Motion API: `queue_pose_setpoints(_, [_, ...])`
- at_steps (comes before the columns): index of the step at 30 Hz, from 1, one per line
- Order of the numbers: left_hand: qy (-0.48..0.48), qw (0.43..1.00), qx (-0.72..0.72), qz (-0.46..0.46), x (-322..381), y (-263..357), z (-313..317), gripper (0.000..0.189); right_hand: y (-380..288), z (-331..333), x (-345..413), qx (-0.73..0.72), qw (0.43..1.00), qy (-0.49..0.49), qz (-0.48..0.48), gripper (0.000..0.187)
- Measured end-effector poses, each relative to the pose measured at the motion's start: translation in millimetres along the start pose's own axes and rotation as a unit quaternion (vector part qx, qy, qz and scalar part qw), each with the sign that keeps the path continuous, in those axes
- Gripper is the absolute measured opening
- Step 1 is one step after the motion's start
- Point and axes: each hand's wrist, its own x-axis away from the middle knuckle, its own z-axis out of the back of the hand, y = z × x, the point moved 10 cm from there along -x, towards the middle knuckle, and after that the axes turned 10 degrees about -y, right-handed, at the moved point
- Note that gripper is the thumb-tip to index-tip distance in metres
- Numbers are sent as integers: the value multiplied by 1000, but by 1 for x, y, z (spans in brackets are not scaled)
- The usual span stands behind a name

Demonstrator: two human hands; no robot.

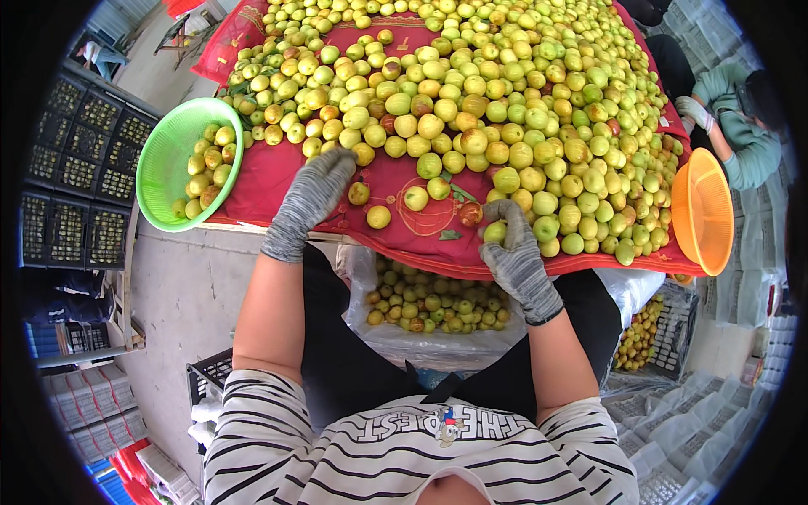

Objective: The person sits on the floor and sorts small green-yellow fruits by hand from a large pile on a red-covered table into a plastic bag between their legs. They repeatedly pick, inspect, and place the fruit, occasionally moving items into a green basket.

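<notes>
A large heap of green and yellow jujubes (454, 107), some with reddish-brown patches, covers most of a red patterned cloth (278, 183). My left hand (323, 183), in a grey knit glove, reaches to the heap's near edge beside a yellow jujube (363, 153). Its fingers are curled down, and whether they hold anything is hidden. In my gloved right hand (514, 255), a green jujube (494, 232) rests between thumb and fingers. A red-brown jujube (471, 214) lies just left of those fingertips. Between my hands a few single jujubes (415, 198) and a loose leaf (449, 235) lie on the cloth.
A green plastic basket (151, 170) with jujubes stands left; an orange basket (701, 214) tilts at the right edge. Below the cloth, between my knees, is a plastic-lined container (410, 347) of jujubes. Black crates (76, 183) are stacked left. A gloved co-worker (745, 126) sits right.
</notes>
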Motion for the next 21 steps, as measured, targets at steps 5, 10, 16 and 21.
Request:
queue_pose_setpoints(5, [-114, 992, -6, 46, 3, -10, -35, 35, 1, -20, 18, -141, 978, -88, -126, 17])
queue_pose_setpoints(10, [-138, 966, -217, 7, 8, 23, -57, 56, 19, -49, 27, -299, 927, -100, -201, 15])
queue_pose_setpoints(16, [-159, 947, -276, 26, 10, 42, -83, 61, 36, -84, 31, -495, 841, -134, -173, 53])
queue_pose_setpoints(21, [-279, 953, -4, -122, 30, 81, -111, 53, 48, -113, 24, -639, 719, -184, -203, 79])
